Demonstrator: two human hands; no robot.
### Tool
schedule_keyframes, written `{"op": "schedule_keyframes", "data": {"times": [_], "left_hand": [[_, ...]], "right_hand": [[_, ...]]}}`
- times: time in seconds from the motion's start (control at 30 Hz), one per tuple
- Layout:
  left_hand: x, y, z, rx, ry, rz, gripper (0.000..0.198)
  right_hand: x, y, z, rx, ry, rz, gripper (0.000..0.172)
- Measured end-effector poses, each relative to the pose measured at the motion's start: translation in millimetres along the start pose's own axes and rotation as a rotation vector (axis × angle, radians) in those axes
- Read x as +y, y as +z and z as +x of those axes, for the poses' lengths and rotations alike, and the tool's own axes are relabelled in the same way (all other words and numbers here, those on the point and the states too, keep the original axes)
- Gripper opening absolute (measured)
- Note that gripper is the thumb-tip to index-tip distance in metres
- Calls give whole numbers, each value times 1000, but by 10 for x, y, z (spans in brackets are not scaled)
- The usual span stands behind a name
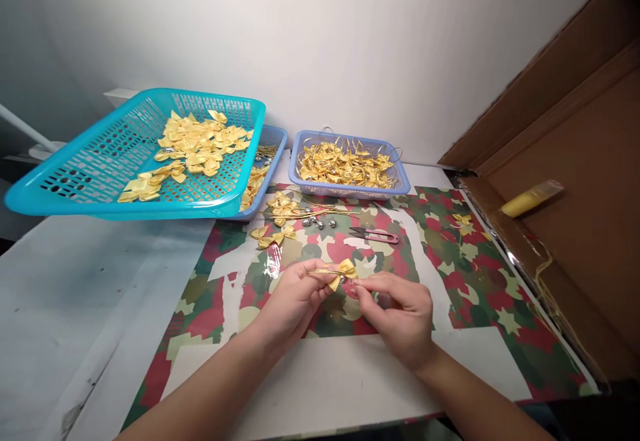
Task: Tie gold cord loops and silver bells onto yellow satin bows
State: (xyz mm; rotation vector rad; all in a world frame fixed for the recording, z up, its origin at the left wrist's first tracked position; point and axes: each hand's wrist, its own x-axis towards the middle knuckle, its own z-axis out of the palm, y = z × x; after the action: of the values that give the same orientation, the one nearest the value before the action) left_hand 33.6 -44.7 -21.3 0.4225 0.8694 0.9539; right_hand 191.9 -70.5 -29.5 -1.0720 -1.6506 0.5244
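Observation:
My left hand (300, 298) is closed on a yellow ribbon bow (349, 268) with a gold cord (321, 271) lying along it. A small silver bell (342, 280) shows at the middle of the bow. Close to the bow's right side, my right hand (403, 314) pinches its thumb and forefinger together; what lies between them is too small to make out. Beyond the hands are several loose silver bells (320, 224), gold cord pieces (330, 212) and a few yellow bows (273, 236). Pink-handled thread snips (376, 235) rest to their right.
A turquoise basket (240, 196) of bows sits at the left, overlapping a blue basket (270, 181) beneath. Another blue basket (350, 192) holds bows with cords. A brown panel (575, 228) borders the right, with a yellow tube-like object (531, 198) on it.

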Motion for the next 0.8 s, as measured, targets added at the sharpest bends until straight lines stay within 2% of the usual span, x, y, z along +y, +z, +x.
{"op": "schedule_keyframes", "data": {"times": [0.13, 0.33, 0.5, 0.7, 0.8], "left_hand": [[-7, -3, -2, 2, -19, -8, 18], [-27, 14, -31, 3, -16, 18, 29], [-79, 17, -58, 20, 54, 117, 33], [-157, -8, -95, -31, 216, 224, 26], [-174, -24, -102, -43, 243, 229, 25]], "right_hand": [[-8, -2, 14, -38, 88, -29, 16], [-40, -22, 39, -130, 110, -27, 17], [-29, -8, -18, 29, 128, 173, 15], [-42, 39, -70, 21, 112, 229, 18], [-48, 38, -60, 52, 104, 226, 20]]}}
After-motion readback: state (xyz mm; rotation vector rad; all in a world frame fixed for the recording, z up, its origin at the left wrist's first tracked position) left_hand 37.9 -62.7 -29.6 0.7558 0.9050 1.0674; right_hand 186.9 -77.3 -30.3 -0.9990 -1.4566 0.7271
